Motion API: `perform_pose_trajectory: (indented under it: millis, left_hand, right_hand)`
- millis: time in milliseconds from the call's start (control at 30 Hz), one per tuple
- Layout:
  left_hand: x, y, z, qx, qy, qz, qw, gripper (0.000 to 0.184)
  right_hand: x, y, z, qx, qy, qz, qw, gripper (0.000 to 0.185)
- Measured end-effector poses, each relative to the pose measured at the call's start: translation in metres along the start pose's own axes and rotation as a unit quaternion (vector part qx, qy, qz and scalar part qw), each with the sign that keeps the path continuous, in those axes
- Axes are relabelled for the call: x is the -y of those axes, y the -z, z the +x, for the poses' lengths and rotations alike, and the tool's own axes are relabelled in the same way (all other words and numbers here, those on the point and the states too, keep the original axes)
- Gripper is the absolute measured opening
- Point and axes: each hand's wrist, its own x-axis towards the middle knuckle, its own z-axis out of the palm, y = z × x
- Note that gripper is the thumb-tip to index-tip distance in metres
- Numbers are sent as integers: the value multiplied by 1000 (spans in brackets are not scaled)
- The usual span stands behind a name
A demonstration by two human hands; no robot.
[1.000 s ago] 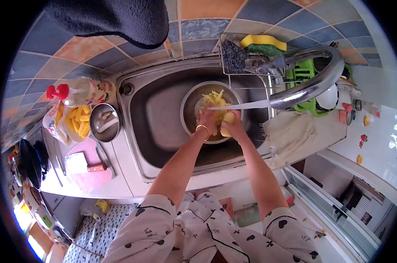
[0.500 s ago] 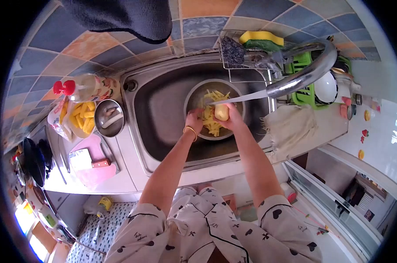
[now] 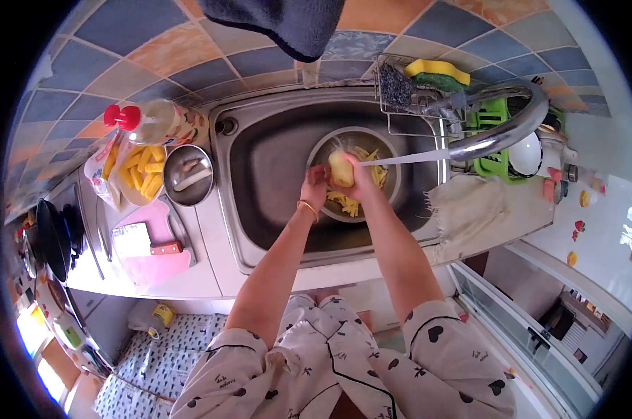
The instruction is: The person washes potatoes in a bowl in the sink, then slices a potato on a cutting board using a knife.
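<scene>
My right hand (image 3: pixel 358 180) holds a peeled potato (image 3: pixel 341 169) over a round metal bowl (image 3: pixel 394 143) in the sink (image 3: pixel 267 140). My left hand (image 3: pixel 316 187), with a yellow bangle at the wrist, is at the bowl's left rim beside the potato; its fingers are partly curled and blurred. Pale yellow strips (image 3: pixel 345 203) lie in the bowl. Water runs from the curved faucet (image 3: pixel 501 140) across the top of my right hand and the potato.
Left of the sink are a small metal bowl (image 3: pixel 188 175), yellow pieces (image 3: pixel 145 170), a red-capped bottle (image 3: pixel 155 122) and a cleaver (image 3: pixel 138 241) on a pink board (image 3: pixel 148 269). Right are a cloth (image 3: pixel 469 209), a sponge rack (image 3: pixel 420 105) and a green dish rack (image 3: pixel 494 164).
The potato in my right hand has moved left and up, under the water stream. My left hand has come out of the strips to the bowl's left side. The camera view has shifted.
</scene>
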Motion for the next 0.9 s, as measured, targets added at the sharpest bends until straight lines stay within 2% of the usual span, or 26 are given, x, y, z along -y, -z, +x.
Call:
perform_pose_trajectory:
  millis: [133,333,433,533,633,733,833,900]
  left_hand:
    - [-26,8,-32,60,110,-118,985,50]
    - [-67,32,-97,131,124,-160,971,59]
    - [-54,50,-106,174,-26,-63,982,63]
    - [-95,68,-128,189,-75,92,975,60]
    - [-148,79,-150,174,-135,164,962,57]
    - [-215,83,-183,148,-205,137,958,52]
    - [-282,84,-220,223,-225,64,946,52]
    - [-303,82,-234,273,-191,-23,943,53]
  right_hand:
    - [-22,2,-32,9,-15,-10,1000,35]
    - [-35,-11,-101,93,6,-45,995,42]
    - [-30,-34,-135,87,59,-96,990,44]
    - [-14,-74,-186,60,110,-190,974,50]
    - [9,-101,-219,58,133,-328,933,57]
    - [23,-138,-276,70,240,-414,875,63]
    - [33,-187,-352,196,317,-382,845,76]
    - [36,-187,-360,307,269,-304,860,85]
